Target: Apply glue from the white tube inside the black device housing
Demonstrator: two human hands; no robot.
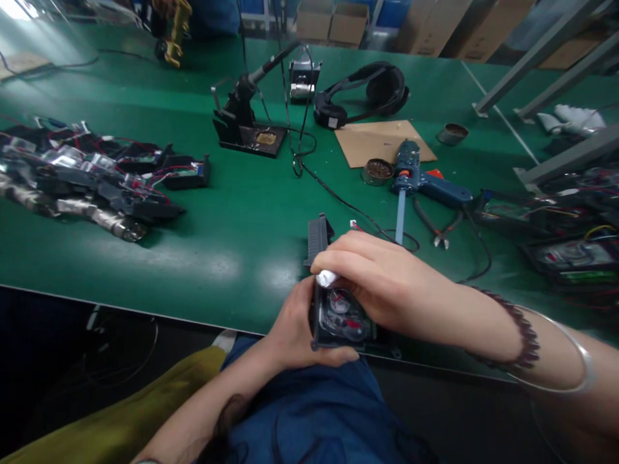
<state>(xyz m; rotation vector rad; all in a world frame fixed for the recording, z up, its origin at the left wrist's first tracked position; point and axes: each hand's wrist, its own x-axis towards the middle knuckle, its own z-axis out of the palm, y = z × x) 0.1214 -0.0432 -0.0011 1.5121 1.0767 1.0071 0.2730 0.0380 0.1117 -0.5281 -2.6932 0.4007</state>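
Observation:
At the table's front edge, a black plastic housing (345,319) with clear parts and red wires inside lies in my left hand (294,325). The fingers wrap its left side, and the thumb runs along the near edge. My right hand (382,274) is closed above the housing, its fingers around a small silvery-white piece (327,278) whose kind I cannot make out. That hand hides the housing's far right part. Just beyond, a ribbed black plastic part (318,240) stands up; whether it joins the housing is hidden.
A blue glue gun (430,183) and cutting pliers (439,232) lie to the right. A soldering iron stand (249,129), headband (362,96) and cardboard sheet (348,143) are farther back. Wired assemblies (97,171) cover the left; more housings (570,254) sit at right.

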